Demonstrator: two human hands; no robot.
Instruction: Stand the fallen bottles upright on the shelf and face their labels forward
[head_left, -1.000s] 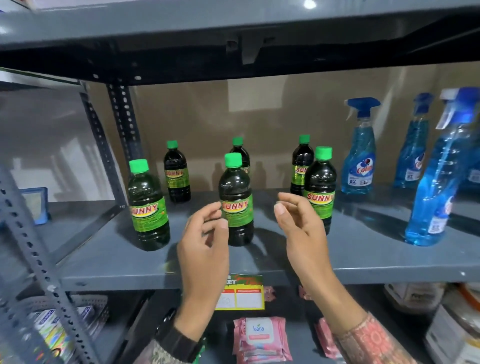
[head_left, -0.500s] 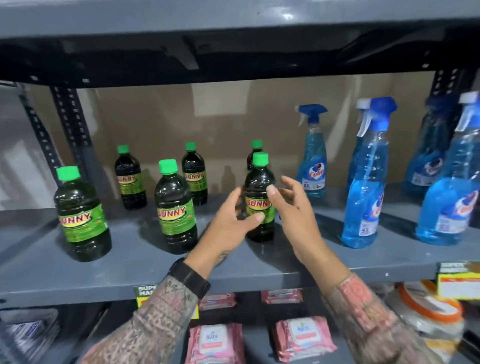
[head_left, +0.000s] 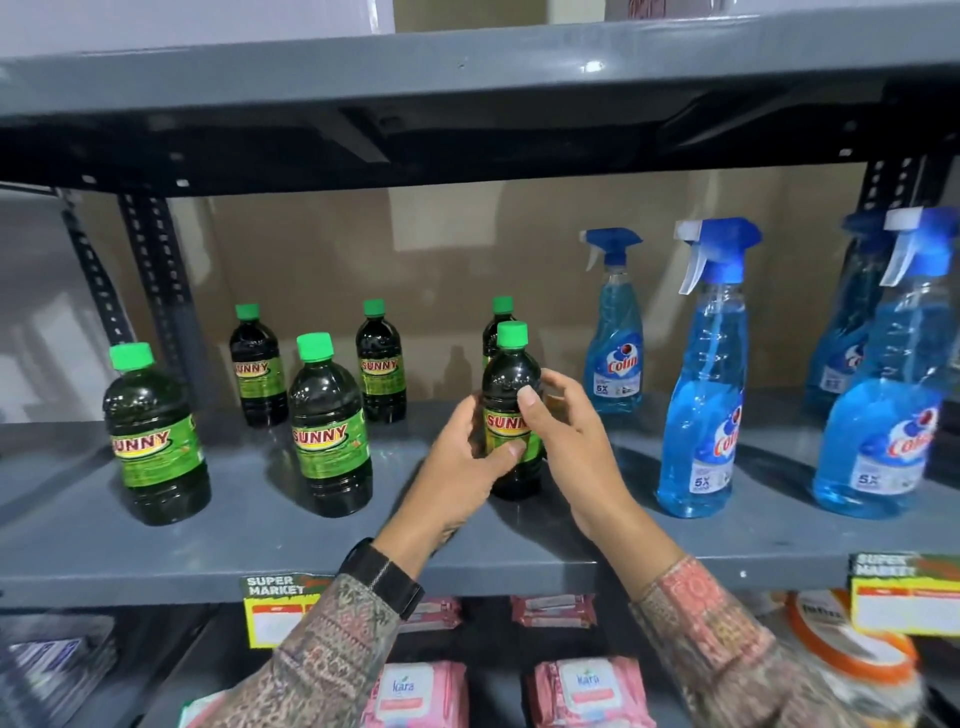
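1. Held Sunny bottle (head_left: 511, 410): upright on grey shelf (head_left: 260, 540), front row, label facing forward
2. Left hand (head_left: 462, 467): fingers curled around its label, thumb across the front
3. Right hand (head_left: 574, 441): fingers wrapped on its right side, thumb on the shoulder
4. 5 other Sunny bottles upright; blue spray bottles (head_left: 701, 415) to the right

— Where do the bottles stand?

— On the grey shelf (head_left: 260, 540). Six dark bottles with green caps, all upright. Three sit near the front: a left bottle (head_left: 156, 441), a middle bottle (head_left: 330, 436) and a right bottle (head_left: 511, 410).

— And the labels?

— Green, reading SUNNY, facing forward on those three.

— The rest?

— Three far bottles behind: one at left (head_left: 258, 369), one in the middle (head_left: 381, 364), and one (head_left: 498, 319) mostly hidden behind the right bottle.
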